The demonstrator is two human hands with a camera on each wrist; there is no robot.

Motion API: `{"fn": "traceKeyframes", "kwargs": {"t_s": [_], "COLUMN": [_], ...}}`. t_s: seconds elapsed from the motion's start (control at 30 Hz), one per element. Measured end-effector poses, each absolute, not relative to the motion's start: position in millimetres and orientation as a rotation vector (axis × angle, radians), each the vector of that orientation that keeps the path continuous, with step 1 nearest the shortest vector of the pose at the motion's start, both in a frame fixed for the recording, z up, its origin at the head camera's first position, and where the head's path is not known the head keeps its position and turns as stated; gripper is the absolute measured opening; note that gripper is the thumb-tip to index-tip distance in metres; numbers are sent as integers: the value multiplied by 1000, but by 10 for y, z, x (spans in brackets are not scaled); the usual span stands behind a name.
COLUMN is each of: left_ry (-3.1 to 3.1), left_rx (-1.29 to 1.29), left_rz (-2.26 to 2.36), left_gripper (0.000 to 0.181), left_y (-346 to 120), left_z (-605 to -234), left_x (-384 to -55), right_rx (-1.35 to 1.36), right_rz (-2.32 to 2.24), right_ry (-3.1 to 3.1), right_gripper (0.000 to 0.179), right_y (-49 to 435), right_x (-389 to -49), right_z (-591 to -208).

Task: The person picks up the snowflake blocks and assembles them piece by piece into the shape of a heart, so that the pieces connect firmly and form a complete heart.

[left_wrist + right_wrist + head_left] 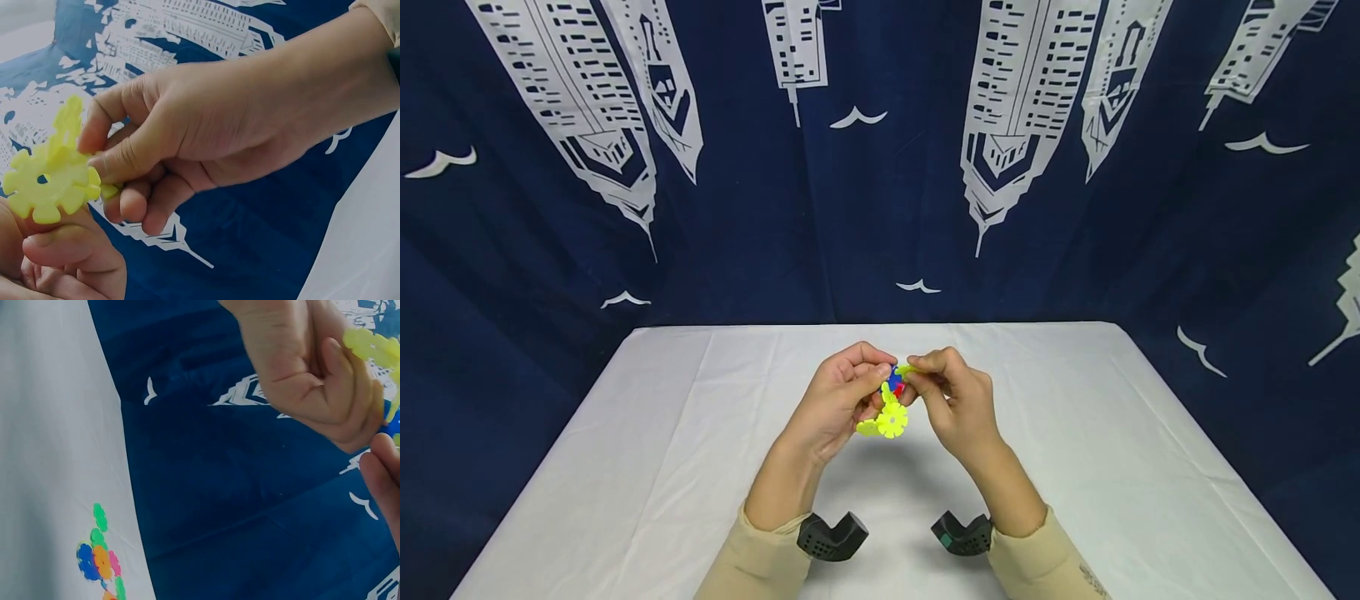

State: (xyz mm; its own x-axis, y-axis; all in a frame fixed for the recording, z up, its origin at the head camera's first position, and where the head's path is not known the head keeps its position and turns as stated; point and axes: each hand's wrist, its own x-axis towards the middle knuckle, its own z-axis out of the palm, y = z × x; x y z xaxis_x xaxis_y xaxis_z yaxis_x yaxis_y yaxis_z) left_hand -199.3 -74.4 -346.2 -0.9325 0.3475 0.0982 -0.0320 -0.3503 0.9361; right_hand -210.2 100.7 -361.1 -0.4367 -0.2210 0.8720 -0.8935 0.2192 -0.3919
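Note:
Both hands meet over the table, around a small cluster of joined, notched, flower-shaped plastic discs. My left hand (838, 396) grips the cluster between thumb and fingers. A yellow disc (892, 420) faces up at its lower end, and a blue disc (893, 380) sits near the thumb. Beside the blue one shows a bit of a red disc (900, 389). My right hand (957, 398) pinches another yellow disc (906, 369) at the top, against the blue one. Fingers hide how these two join. Close up, the left wrist view shows a yellow disc (59, 187) with a round centre hole.
A white cloth covers the table (700, 467). On a white surface in the right wrist view lie several loose discs (102, 561), green, blue, orange and pink. Behind the table hangs a dark blue curtain (820, 225) with white buildings and birds.

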Motion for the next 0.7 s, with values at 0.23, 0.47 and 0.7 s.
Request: {"fn": "traceKeyframes", "kwargs": {"t_s": [0.23, 0.47, 0.7], "left_ry": [1645, 1661, 1663], "left_rx": [435, 430, 402], "left_rz": [2320, 2290, 2311], "left_gripper": [11, 11, 9], "left_y": [-734, -734, -719], "left_z": [-3466, -3478, -3535], "left_x": [-1980, -2001, -2053], "right_rx": [1095, 1132, 1131], "right_rz": [1230, 1156, 1158], "right_ry": [-1861, -1889, -1901], "right_gripper": [28, 28, 26], "right_y": [1075, 1100, 1082], "right_x": [-2108, -2134, -2173], "right_z": [-3578, -3576, -3616]}}
